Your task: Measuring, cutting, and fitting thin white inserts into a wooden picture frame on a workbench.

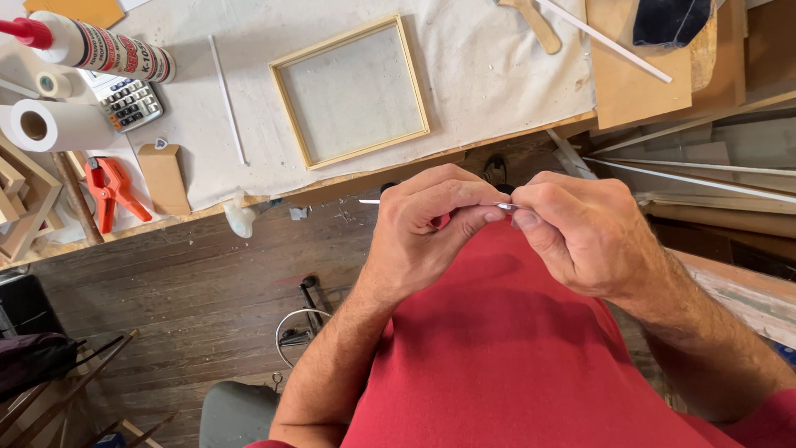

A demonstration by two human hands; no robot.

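Observation:
My left hand (423,228) and my right hand (580,232) meet in front of my red shirt (497,348), below the table's edge. The left hand is closed around a small tool whose red part (440,221) shows between the fingers. A thin metal tip (370,201) sticks out to its left. My right thumb and forefinger pinch a small silvery metal piece (506,206) right at the left fingertips. I cannot tell whether this piece belongs to the tool.
A light wooden frame (352,91) lies on the cloth-covered table (497,75), beside a thin white rod (227,99). At the left are a sealant tube (99,48), calculator (130,104), paper roll (54,124), orange clamp (112,191) and small brown box (164,178). Boards (638,83) are stacked at the right.

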